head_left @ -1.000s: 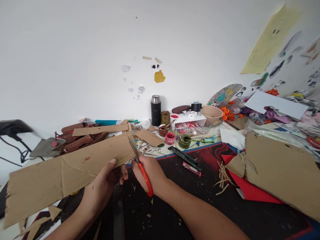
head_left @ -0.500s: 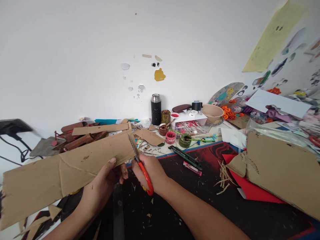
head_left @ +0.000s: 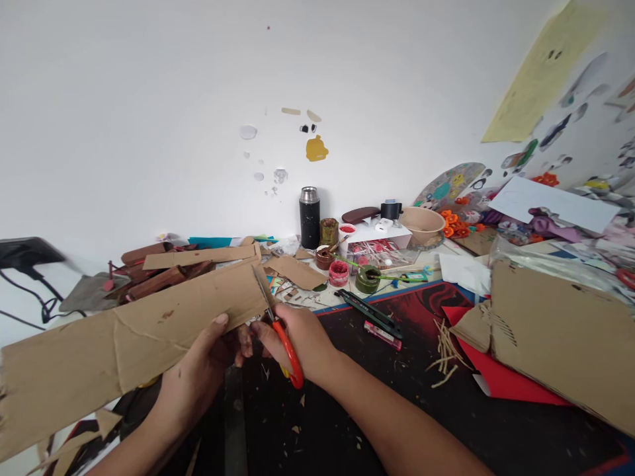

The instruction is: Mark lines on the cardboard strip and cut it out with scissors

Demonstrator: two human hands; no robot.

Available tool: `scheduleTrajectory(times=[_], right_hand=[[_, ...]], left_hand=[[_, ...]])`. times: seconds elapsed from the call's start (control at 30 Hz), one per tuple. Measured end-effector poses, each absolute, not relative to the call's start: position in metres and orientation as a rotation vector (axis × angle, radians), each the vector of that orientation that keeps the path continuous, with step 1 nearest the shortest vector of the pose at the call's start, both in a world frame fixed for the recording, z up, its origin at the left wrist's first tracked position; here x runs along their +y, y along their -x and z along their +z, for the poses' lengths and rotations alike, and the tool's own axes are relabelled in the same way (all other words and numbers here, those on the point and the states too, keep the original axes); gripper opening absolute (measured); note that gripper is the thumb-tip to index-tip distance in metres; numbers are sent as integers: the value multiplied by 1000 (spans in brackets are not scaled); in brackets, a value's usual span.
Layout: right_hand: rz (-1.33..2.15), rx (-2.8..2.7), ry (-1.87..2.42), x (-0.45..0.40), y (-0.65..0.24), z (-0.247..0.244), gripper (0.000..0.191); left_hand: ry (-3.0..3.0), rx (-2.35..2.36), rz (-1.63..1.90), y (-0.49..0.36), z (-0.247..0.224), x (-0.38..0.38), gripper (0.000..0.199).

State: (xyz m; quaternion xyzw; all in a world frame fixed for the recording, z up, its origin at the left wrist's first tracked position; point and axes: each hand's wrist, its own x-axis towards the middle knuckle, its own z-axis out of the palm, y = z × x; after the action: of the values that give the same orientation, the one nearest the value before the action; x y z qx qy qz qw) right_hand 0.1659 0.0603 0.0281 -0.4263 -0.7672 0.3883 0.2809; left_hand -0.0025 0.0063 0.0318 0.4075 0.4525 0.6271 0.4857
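Note:
A long brown cardboard strip (head_left: 149, 330) slants across the left half of the head view, with creases and a few dark stains. My left hand (head_left: 203, 363) grips its lower edge, thumb on top and fingers beneath. Red-handled scissors (head_left: 290, 354) are in my right hand (head_left: 300, 334), whose fingers are wrapped round the handles. The scissor blades lie across the strip's right end, with a narrow sliver of cardboard on their far side. The fingertips of both hands are close together below the strip.
Behind stand a black flask (head_left: 310, 218), paint jars (head_left: 338, 273) and a beige bowl (head_left: 421, 225). A green cutter (head_left: 370, 314) and a pink cutter (head_left: 382, 335) lie on the dark mat (head_left: 397, 396). Cardboard (head_left: 560, 337) over red paper is at right, scraps at left.
The cardboard strip has shifted slightly left. My right thumb has moved a little left, close to my left fingertips. The scissors remain at the strip's right end.

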Motion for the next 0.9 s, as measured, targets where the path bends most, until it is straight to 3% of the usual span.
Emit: scheduleTrajectory(times=[0.3,0.53,0.9], right_hand=[[1004,-2051,1095,61,-167,26,23],[1006,-2024,1083,60,-168,23,27],[1034,-2007,1132,59,-168,27,29]], left_hand=[[-1044,1136,1551,5,28,2,38],[-1124,1200,1485,7,24,2,51],[-1026,1113,1515,2,25,-1,40]])
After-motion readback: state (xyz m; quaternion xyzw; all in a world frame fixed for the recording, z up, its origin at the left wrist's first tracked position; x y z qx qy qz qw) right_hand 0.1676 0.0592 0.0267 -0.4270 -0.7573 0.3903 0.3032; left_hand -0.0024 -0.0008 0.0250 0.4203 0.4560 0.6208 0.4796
